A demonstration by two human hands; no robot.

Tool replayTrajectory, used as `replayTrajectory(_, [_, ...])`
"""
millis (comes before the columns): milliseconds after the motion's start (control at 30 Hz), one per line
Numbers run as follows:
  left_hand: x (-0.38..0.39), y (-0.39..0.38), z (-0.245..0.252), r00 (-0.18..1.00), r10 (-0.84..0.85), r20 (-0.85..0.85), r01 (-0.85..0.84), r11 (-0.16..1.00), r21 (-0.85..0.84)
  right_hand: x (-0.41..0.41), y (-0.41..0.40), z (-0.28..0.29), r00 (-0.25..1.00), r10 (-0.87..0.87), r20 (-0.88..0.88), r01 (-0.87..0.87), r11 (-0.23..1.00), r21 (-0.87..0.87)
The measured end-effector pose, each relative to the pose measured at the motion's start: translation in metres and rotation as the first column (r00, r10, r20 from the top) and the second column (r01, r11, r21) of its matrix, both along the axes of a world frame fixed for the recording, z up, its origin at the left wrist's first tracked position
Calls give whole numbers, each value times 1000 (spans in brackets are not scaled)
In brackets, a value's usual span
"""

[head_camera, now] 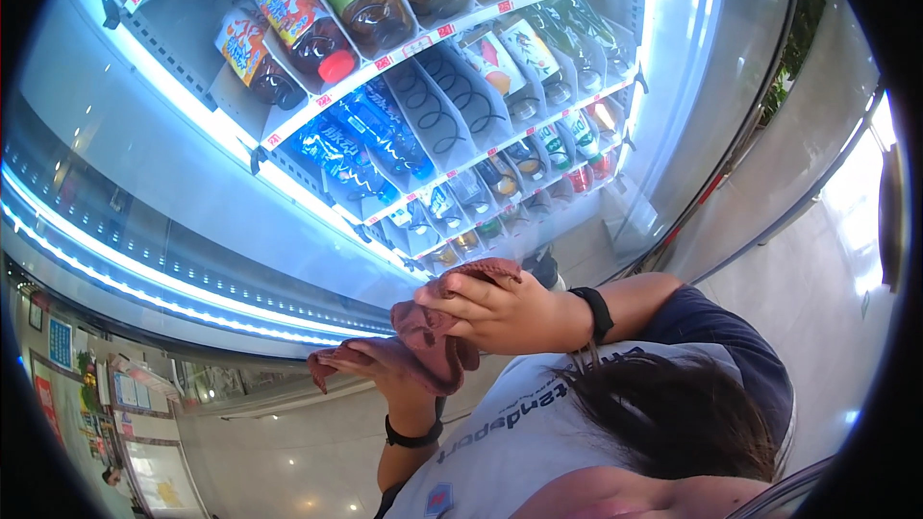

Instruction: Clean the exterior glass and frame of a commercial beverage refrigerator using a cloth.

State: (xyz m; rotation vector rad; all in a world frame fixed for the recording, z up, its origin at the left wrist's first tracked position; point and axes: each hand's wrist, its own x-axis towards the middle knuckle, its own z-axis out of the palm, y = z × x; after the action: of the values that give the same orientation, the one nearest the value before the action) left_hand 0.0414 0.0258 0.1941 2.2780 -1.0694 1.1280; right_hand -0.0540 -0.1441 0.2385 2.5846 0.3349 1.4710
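Observation:
A reddish-brown cloth (429,328) hangs bunched in folds between my two hands, in front of a lit drinks vending machine. My right hand (508,313), with a black band at its wrist, grips the cloth's upper part, and one edge sticks up past the fingers. Lower and to the left, my left hand (378,367) holds the other end, its palm partly hidden by the fabric. Behind the cloth is the machine's glass front (303,288). Whether the cloth touches the glass I cannot tell.
Shelves hold tea bottles (364,3), blue drink bottles (339,158) and several other drinks. Metal spirals (433,112) show in two lanes. A bright light strip (173,295) runs along the left. Pale floor tiles (274,454) lie below; a wall board (166,479) stands farther off.

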Motion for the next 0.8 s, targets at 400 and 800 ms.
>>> replayTrajectory(400, [-49,-90,41,998,-39,50,38,999,23,-65,-89,-7,941,-298,159,264,942,207])
replayTrajectory(800, [-101,-185,21,876,-309,371,213,937,278,-150,-202,-50,804,-594,-10,555,745,370])
